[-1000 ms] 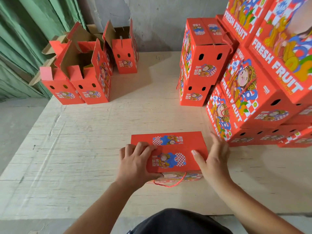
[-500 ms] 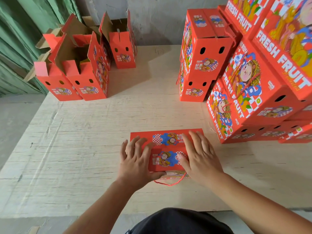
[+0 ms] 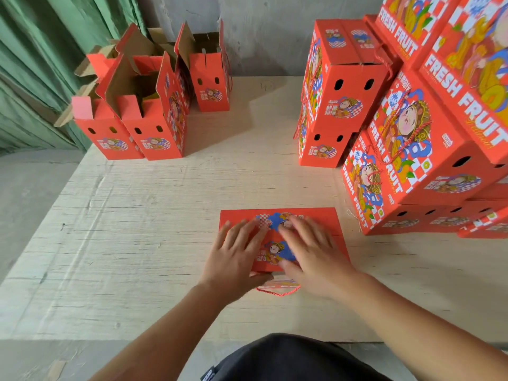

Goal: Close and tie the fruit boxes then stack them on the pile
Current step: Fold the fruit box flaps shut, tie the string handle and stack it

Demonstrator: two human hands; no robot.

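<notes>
The fingers of the left hand point(image 3: 236, 257) are lying spread and nearly straight on the closed top of the fruit box point(image 3: 327, 224), while its thumb is hooking under the box's near edge. The right hand point(image 3: 310, 251) is lying flat beside it, fingers stretched forward over the printed flaps, slightly blurred; neither hand is curling round anything. Both palms are pressing on the lid, side by side and almost touching.

The fruit box is sitting on the pale wooden table point(image 3: 143, 243), near its front edge and directly ahead of the person. A loop of red cord handle point(image 3: 277, 292) is poking out from the box's near side, just under the hands.

To the right of the box, the pile of closed boxes point(image 3: 412, 149) is rising in tilted stacks, its nearest corner just beside the box's far right corner. Beyond the box and further back on the right, two more closed boxes point(image 3: 341, 92) are standing one on the other. Far to the left of the box and well apart, a cluster of open boxes point(image 3: 154, 125) is standing with flaps up, against a green curtain point(image 3: 41, 64).
</notes>
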